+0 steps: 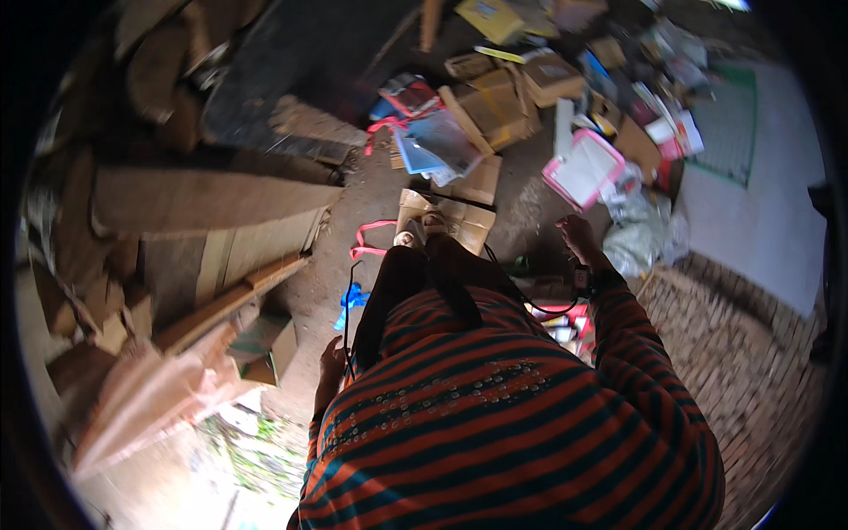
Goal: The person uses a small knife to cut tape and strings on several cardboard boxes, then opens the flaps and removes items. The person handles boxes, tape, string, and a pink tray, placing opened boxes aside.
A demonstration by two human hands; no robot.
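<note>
My right hand [579, 237] is held out ahead of me on the right, its fingers loosely bent and apart, with nothing visible in them. Just beyond its fingertips is a white board with a pink frame [584, 170]; a small gap seems to separate the two. My left hand [332, 360] hangs low beside my left thigh, its fingers small and mostly hidden. A blue crumpled plastic piece [352, 306] lies on the floor near it. My feet are on a flattened cardboard piece [468, 220].
Cardboard boxes [495, 102], clear plastic sheets [437, 146] and a pink strap [374, 237] litter the floor ahead. Clear plastic bags [638, 231] lie at the right, near a white panel [751, 203]. Wooden boards [212, 203] and an open box [268, 349] stand at the left.
</note>
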